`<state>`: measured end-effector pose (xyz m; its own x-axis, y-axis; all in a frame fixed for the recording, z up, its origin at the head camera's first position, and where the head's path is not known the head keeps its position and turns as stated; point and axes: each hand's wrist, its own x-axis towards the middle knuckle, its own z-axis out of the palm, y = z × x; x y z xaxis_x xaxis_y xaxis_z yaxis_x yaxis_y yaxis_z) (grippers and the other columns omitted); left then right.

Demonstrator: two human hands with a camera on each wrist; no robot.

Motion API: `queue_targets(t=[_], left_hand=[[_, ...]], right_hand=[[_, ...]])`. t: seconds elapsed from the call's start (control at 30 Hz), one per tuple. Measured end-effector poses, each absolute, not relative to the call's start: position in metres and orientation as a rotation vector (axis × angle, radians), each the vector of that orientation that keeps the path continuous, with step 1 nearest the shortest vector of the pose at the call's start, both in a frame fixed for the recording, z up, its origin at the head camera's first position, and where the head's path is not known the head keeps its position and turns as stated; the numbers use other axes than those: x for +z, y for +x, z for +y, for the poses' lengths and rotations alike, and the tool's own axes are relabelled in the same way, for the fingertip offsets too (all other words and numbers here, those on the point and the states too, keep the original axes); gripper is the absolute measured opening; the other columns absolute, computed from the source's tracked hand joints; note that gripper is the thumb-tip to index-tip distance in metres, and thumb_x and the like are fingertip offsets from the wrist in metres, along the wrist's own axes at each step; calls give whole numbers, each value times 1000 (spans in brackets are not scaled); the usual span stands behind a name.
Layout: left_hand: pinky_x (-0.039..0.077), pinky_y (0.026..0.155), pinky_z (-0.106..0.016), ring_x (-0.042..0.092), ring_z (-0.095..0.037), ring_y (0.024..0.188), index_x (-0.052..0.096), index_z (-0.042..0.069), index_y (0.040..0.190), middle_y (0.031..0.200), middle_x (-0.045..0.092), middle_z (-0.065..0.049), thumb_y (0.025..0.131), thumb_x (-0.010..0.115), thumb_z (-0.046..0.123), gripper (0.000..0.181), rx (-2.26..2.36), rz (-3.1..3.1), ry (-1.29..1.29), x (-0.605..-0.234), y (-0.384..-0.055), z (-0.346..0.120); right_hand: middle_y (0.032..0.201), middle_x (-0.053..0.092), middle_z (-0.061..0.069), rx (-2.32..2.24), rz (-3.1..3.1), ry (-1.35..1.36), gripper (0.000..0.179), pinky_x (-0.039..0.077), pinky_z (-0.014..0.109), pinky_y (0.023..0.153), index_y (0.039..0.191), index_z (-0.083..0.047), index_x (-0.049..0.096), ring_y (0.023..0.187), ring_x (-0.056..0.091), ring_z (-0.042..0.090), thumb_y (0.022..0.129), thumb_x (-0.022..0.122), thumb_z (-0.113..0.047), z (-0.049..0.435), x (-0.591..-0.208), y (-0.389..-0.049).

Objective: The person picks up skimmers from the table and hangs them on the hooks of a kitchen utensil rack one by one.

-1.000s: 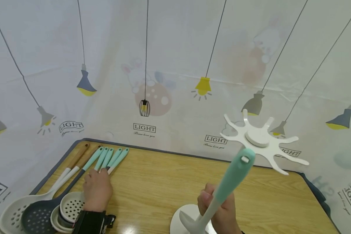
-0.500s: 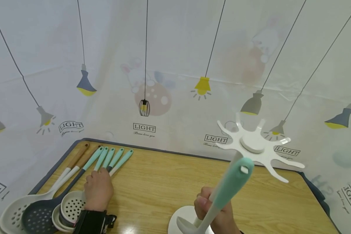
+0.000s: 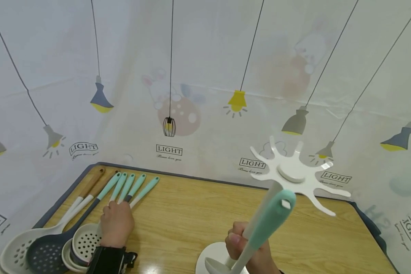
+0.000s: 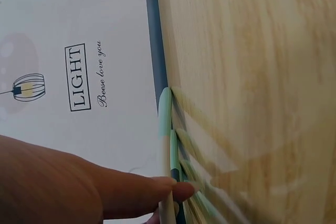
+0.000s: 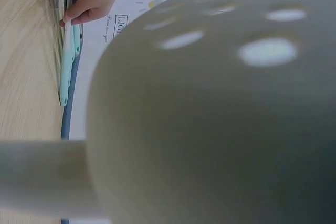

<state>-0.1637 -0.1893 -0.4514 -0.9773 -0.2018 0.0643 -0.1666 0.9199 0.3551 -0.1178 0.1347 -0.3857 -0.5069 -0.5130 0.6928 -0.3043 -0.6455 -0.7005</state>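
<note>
My left hand pinches the white stem of a mint-handled kitchen utensil between thumb and finger, close over the table. This utensil is the rightmost of a row; my hand covers its lower stem. Beside my left wrist is a small white perforated bowl. My right hand grips the post of a white utensil stand, with several hooked arms at its top. On its near side a mint-handled white ladle hangs from one arm, bowl down. A perforated white bowl fills most of the right wrist view.
At the left lie more mint handles, two brown-handled utensils, a dark grey perforated skimmer and a large white one. The stand's round base is on the wooden table. A printed curtain surrounds the back.
The rightmost mint handle has swung right, away from the others, with my left hand shifting slightly right. The stand's top and hanging ladle have moved left and down a little.
</note>
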Motion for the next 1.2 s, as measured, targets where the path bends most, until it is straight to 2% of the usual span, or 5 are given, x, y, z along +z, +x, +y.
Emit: queue_targets(t=[0.57,0.77,1.0,1.2], left_hand=[[42,63,-53,50,-46,78,60,-9,79,80,49,-26,89,45,-5,19,-558,-2995,263,-447,-164,-189],[42,68,-54,51,-45,82,61,-12,88,85,51,-27,92,47,-1,19,-576,-2975,268,-441,-164,-188],[44,52,-42,58,-35,66,61,-12,104,77,58,-20,95,48,2,21,-649,-2914,237,-436,-164,-187],[43,50,-37,61,-31,65,57,-8,116,83,63,-19,97,51,9,26,-692,-2828,212,-432,-162,-184]], right_hand=[[54,27,8,-2376,1343,-1391,37,23,24,35,71,-3,33,42,23,17,79,14,29,137,-386,-120],[53,27,8,-2375,1363,-1384,36,24,23,35,71,-4,32,41,23,17,81,16,27,137,-387,-120],[55,27,8,-2389,1364,-1330,37,23,24,35,72,-4,34,42,23,17,82,15,27,137,-383,-117],[55,27,8,-2385,1346,-1339,36,23,24,35,72,-3,33,43,23,17,82,15,27,137,-384,-117]])
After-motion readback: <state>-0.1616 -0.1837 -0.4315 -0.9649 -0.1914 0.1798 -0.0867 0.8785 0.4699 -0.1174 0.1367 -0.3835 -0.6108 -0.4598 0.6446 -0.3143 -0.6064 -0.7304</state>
